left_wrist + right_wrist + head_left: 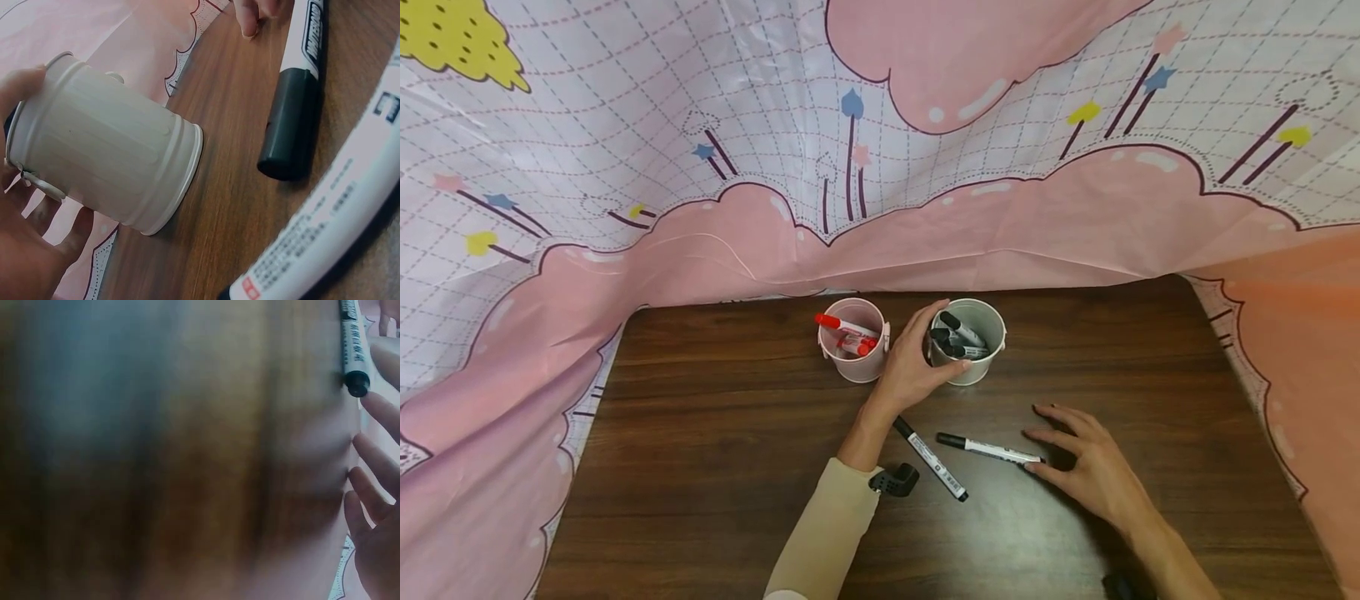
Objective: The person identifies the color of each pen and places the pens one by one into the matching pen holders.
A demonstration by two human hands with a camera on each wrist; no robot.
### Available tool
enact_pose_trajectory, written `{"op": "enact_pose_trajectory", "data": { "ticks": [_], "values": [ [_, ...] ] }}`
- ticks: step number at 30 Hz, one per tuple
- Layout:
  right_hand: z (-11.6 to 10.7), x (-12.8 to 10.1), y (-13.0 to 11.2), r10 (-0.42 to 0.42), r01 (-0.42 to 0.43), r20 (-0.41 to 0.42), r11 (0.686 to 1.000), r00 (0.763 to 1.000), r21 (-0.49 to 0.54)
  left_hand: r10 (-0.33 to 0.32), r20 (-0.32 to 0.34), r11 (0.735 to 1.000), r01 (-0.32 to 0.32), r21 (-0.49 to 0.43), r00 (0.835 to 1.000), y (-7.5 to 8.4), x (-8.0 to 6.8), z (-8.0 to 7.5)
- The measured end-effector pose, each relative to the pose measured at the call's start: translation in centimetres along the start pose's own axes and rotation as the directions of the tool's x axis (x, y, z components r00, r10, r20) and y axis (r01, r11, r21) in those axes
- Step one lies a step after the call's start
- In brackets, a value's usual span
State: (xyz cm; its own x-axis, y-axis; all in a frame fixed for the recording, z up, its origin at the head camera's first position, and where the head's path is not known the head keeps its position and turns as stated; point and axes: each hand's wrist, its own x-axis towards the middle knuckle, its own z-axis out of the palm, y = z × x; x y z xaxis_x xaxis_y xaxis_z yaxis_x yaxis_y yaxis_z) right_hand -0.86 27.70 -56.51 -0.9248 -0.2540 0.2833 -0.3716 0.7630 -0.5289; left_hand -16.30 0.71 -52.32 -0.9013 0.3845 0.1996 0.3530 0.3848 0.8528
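- On the left of the dark wood-grain table (715,467), a small pink metal bucket (852,367) with a rolled rim stands upright, holding red-capped markers (847,327).
- Just beside it to the right, a pale grey-white bucket (977,371) of the same tapered, ribbed shape stands upright with black markers (958,330) inside; its thin wire handle tab shows in the left wrist view.
- The left hand (917,358) grips this pale bucket, fingers and thumb curled round its side and rim, the cream sleeve (827,525) reaching from below.
- Nearer the person, a black-capped white marker (929,458) lies slantwise on the wood, close under the left wrist.
- A second black-capped marker (990,449) lies almost level just right of it, printed lettering along its smooth barrel.
- The right hand (1086,462) rests flat with fingers spread and straight, a fingertip touching the rear end of this second marker; it holds nothing.
- Around the table hangs a glossy plastic sheet (1075,225), pink clouds below, white grid with stars above.
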Motion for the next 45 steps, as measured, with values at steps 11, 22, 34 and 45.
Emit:
{"op": "enact_pose_trajectory", "data": {
  "ticks": [11, 22, 34, 45],
  "values": [
    [0.3, -0.4, 0.4, -0.014, 0.014, -0.015, 1.0, 1.0, 0.014, 0.0, 0.003, 1.0, 0.0, 0.001, 1.0, 0.1, 0.0, 0.0],
    [-0.2, -0.1, 0.1, 0.023, -0.019, -0.035, 0.991, 0.999, 0.13, -0.001, -0.005, 1.0, 0.001, 0.0, 1.0, -0.3, -0.1, 0.0],
    [-1.3, -0.1, -0.3, 0.239, -0.23, 0.002, 0.932, 0.971, 0.28, 0.014, -0.014, 1.0, -0.014, -0.005, 1.0, -0.3, 0.1, 0.2],
    [-2.7, 0.8, -0.7, 0.196, -0.162, -0.088, 0.941, 0.977, 0.297, 0.006, -0.012, 1.0, -0.006, -0.012, 1.0, -0.1, 0.0, 0.3]
  ]
}}
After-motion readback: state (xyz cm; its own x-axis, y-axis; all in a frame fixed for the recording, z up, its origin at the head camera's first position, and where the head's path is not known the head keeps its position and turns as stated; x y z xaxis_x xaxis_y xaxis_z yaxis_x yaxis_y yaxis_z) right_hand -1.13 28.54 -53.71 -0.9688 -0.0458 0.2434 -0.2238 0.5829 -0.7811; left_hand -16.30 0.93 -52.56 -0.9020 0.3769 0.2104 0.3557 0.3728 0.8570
